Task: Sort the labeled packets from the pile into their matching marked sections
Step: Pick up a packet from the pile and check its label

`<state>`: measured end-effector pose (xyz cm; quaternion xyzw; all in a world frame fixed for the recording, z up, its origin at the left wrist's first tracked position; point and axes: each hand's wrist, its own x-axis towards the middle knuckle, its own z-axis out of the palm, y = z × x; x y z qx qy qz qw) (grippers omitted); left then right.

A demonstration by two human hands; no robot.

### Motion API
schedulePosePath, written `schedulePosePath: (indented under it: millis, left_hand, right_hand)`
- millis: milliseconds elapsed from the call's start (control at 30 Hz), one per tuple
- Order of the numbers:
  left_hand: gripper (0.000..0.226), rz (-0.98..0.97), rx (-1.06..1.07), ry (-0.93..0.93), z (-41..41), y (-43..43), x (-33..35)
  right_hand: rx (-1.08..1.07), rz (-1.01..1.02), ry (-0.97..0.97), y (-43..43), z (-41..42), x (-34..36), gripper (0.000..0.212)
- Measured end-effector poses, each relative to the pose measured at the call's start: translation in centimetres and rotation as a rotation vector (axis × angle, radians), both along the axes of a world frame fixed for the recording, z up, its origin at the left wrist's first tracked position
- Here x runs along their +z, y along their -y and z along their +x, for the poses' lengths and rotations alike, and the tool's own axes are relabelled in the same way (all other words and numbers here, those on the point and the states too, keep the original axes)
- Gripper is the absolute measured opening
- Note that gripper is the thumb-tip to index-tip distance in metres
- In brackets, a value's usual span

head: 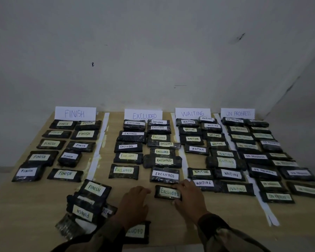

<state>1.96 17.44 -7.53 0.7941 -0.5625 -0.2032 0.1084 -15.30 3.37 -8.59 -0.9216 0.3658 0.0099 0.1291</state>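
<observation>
Far left, under the FINISH sign (75,113), two rows of matching packets are seen. The pile (88,202) is found at the near side of the table (44,206), within easy reach, with a few FINISH labels showing. Next, the left hand (133,202) is held low between the pile and the Excluded packet (166,192), its fingers loosely bent and nothing grasped. It is probably poised for the next pick. The packet is positioned label up at the near end of the column under the EXCLUDED sign (143,115), so the row is extended. It is pinched by the right hand (190,199), fingers curled over the far edge and thumb at the near edge. Rightward, full columns are seen under the WAITING sign (192,113) and the ON PROGRESS sign (237,113).
</observation>
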Motion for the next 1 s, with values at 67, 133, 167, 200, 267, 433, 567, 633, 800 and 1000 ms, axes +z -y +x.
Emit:
schedulePosePath:
  millis: [67, 133, 167, 200, 267, 433, 567, 633, 800, 1000]
  left_hand:
    - [0.049, 0.007, -0.009, 0.013, -0.2, 0.4, -0.2]
    - [0.049, 0.021, -0.012, 0.026, -0.4, 0.7, -0.3]
    - [0.049, 0.027, -0.013, 0.031, -0.4, 0.8, -0.4]
    - [0.049, 0.032, -0.015, 0.038, -0.5, 0.9, -0.4]
    - [0.050, 0.041, -0.023, 0.046, -0.6, 1.0, -0.5]
    - [0.051, 0.043, -0.029, 0.062, -0.6, 0.8, -0.3]
    - [0.052, 0.023, -0.013, 0.075, 0.3, -0.1, 0.3]
    - [0.053, -0.012, 0.015, 0.060, 1.0, -0.9, 0.5]
    - [0.055, -0.027, 0.055, 0.040, 2.9, -3.5, 1.0]
    - [0.049, -0.065, 0.090, 0.023, 5.0, -6.0, 1.4]
  right_hand:
    - [-0.003, 0.006, 0.006, 0.4, 0.0, -0.2, 0.049]
    - [0.000, 0.014, 0.018, 0.7, 0.0, -0.3, 0.045]
    - [0.003, 0.018, 0.023, 0.8, 0.0, -0.4, 0.044]
    - [0.008, 0.019, 0.025, 0.9, 0.0, -0.5, 0.044]
    - [0.008, 0.019, 0.022, 1.1, -0.1, -0.6, 0.044]
    - [0.002, -0.005, 0.020, 0.7, 0.2, -0.6, 0.050]
    - [0.047, -0.076, 0.078, -0.7, 1.5, -0.1, 0.045]
    - [0.096, -0.021, 0.145, -1.7, 2.6, 0.1, 0.037]
    - [0.258, 0.222, 0.130, -5.2, 5.5, 1.6, 0.067]
    - [0.434, 0.307, -0.097, -8.8, 5.8, 2.1, 0.083]
